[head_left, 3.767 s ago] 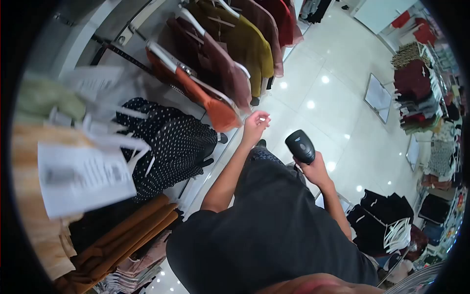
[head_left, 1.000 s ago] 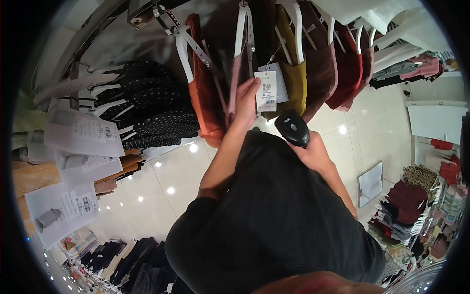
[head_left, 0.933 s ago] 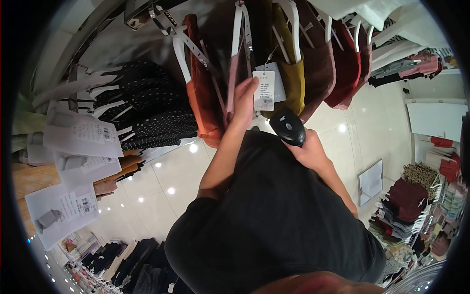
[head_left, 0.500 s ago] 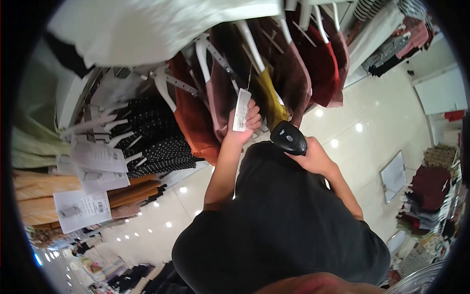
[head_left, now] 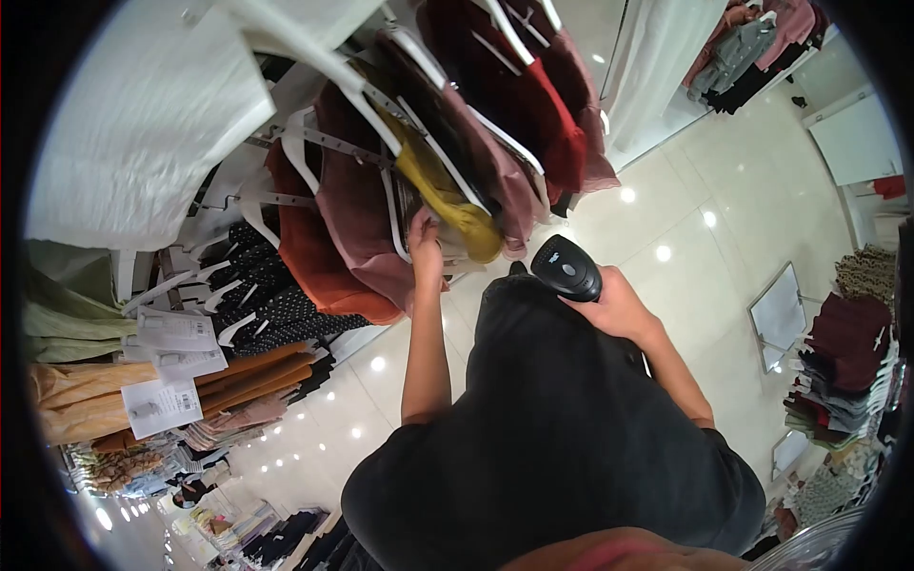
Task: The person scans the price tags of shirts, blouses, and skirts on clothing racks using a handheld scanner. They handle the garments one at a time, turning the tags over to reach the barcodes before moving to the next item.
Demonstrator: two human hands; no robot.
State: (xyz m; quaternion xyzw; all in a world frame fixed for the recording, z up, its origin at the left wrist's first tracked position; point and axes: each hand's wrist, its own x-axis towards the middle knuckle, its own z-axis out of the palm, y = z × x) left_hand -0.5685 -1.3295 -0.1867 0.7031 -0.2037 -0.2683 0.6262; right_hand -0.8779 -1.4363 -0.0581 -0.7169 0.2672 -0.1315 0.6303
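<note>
Gripping one black scanner (head_left: 566, 269)

Your one camera sits on your head, looking forward and steeply down over your shirt (head_left: 562, 409), which is close and fills the lower middle. Your left hand (head_left: 426, 251) and right hand (head_left: 621, 308) show farther out, near the centre. The wide, round view takes in hanging clothes (head_left: 357, 228) on both sides and the floor (head_left: 690, 314), darkening at its corners.
</note>
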